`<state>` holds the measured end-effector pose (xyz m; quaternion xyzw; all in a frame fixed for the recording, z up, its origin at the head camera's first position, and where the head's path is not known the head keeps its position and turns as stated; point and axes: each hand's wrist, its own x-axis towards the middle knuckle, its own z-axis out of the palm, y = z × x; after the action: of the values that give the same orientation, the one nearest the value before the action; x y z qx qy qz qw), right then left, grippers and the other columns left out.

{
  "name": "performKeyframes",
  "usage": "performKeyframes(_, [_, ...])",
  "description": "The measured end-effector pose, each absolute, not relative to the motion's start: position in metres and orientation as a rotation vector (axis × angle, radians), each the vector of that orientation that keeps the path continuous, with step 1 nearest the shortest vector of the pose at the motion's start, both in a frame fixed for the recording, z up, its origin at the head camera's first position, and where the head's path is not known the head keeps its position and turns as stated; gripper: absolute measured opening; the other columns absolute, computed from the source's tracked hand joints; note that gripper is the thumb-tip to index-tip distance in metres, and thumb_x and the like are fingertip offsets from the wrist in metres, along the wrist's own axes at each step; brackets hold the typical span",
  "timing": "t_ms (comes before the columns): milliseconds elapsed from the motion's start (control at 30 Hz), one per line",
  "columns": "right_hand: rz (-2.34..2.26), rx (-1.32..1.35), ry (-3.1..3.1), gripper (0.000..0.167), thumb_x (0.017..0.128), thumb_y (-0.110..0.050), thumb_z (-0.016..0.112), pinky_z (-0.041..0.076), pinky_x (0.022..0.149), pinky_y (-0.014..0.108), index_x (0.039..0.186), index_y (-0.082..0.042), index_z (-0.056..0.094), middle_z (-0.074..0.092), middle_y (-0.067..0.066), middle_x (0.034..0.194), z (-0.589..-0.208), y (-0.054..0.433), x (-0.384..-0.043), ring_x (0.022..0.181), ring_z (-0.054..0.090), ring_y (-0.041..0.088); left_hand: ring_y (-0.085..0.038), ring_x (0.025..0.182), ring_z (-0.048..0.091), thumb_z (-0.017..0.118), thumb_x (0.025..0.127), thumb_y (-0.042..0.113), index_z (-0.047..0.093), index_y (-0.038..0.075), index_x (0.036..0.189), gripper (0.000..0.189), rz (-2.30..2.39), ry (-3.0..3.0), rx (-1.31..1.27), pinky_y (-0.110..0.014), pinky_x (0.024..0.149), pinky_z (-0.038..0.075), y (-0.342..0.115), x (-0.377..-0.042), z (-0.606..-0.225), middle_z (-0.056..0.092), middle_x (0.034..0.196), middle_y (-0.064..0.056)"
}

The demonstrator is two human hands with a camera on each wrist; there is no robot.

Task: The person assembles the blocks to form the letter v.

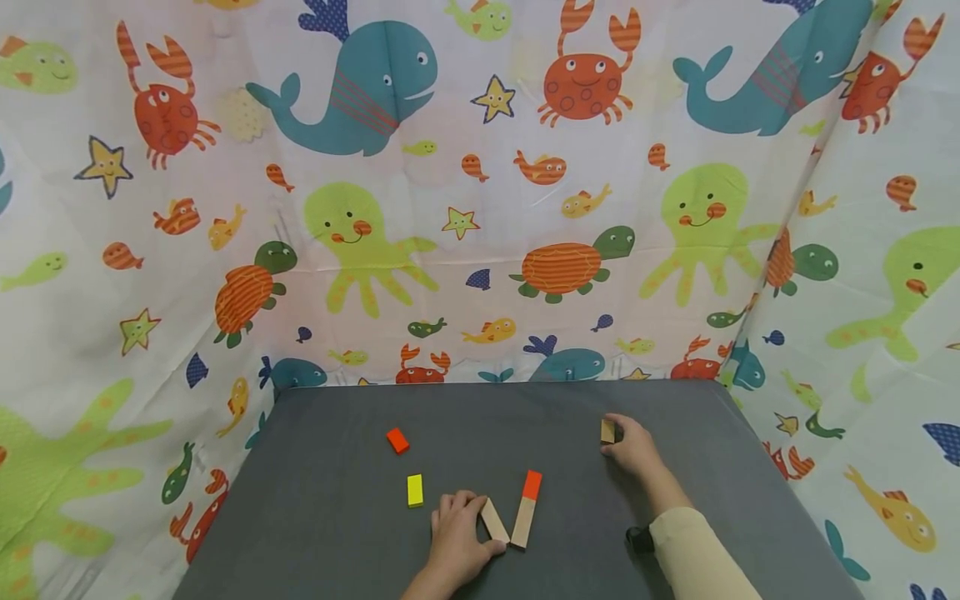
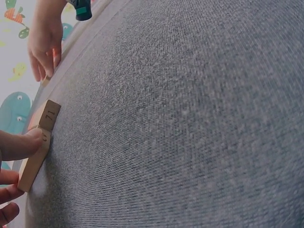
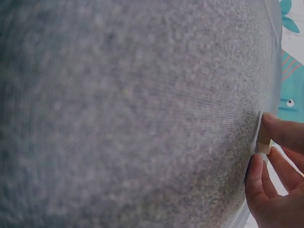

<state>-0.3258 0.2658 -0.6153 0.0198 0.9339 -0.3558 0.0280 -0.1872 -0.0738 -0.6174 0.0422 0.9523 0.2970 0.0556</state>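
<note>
Left hand [image 1: 457, 535]: pinches plain wooden rectangular block [image 1: 494, 521] on grey cloth-covered worktop [image 1: 322, 533] | Right hand [image 1: 635, 450]: pinches short pale wooden block [image 1: 607, 431], farther back, right | Between hands: second plain wooden block [image 1: 523, 525], orange-red block [image 1: 532, 485] at its far end | Left: yellow rectangular block [image 1: 415, 491]; separate orange-red block [image 1: 397, 440] beyond

Both hands [image 2: 18, 145] [image 3: 282, 205] partly outside their wrist views.

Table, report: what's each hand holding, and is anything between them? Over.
Left hand grips wooden block. Right hand pinches another wooden block. Orange block between hands, touching neither.
</note>
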Motion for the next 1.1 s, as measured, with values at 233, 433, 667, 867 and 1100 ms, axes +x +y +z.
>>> performKeyframes(233, [-1.031, 0.056, 2.924, 0.059, 0.082, -0.005, 0.08, 0.044, 0.1, 0.059, 0.135, 0.006, 0.058, 0.06, 0.031, 0.128, -0.614, 0.265, -0.325, 0.119, 0.056, 0.047, -0.025, 0.106, 0.042, 0.093, 0.067, 0.041, 0.068, 0.009, 0.127, 0.073, 0.905, 2.877, 0.118, -0.053, 0.089, 0.036, -0.073, -0.188, -0.617, 0.057, 0.118, -0.003])
performKeyframes(433, [-1.0, 0.052, 2.927, 0.06, 0.08, -0.008, 0.083, 0.05, 0.091, 0.054, 0.132, 0.009, 0.059, 0.067, 0.029, 0.116, -0.612, 0.263, -0.322, 0.107, 0.063, 0.04, -0.025, 0.106, 0.043, 0.093, 0.067, 0.041, 0.068, 0.009, 0.127, 0.073, 0.908, 2.877, 0.133, -0.053, 0.088, 0.036, -0.074, -0.186, -0.618, 0.057, 0.118, -0.004])
performKeyframes(667, [-1.068, 0.05, 2.937, 0.06, 0.081, -0.015, 0.084, 0.052, 0.086, 0.051, 0.131, 0.007, 0.061, 0.065, 0.025, 0.117, -0.612, 0.258, -0.316, 0.101, 0.064, 0.035, -0.024, 0.104, 0.042, 0.093, 0.067, 0.04, 0.068, 0.007, 0.126, 0.072, 0.928, 2.883, 0.136, -0.054, 0.088, 0.035, -0.076, -0.183, -0.619, 0.056, 0.116, -0.003])
performKeyframes(867, [-1.083, 0.023, 2.964, 0.059, 0.081, -0.016, 0.085, 0.049, 0.09, 0.054, 0.13, 0.007, 0.062, 0.062, 0.026, 0.12, -0.606, 0.253, -0.313, 0.105, 0.061, 0.038, -0.024, 0.104, 0.042, 0.093, 0.067, 0.042, 0.068, 0.009, 0.126, 0.072, 0.897, 2.9, 0.137, -0.053, 0.088, 0.036, -0.075, -0.186, -0.618, 0.056, 0.117, -0.003])
performKeyframes(1100, [-1.137, -0.03, 2.966, 0.058, 0.078, -0.014, 0.087, 0.049, 0.093, 0.055, 0.128, 0.007, 0.064, 0.062, 0.026, 0.122, -0.596, 0.238, -0.308, 0.109, 0.063, 0.04, -0.025, 0.106, 0.043, 0.093, 0.067, 0.042, 0.068, 0.01, 0.126, 0.072, 0.874, 2.899, 0.134, -0.054, 0.09, 0.036, -0.074, -0.188, -0.618, 0.057, 0.118, -0.004])
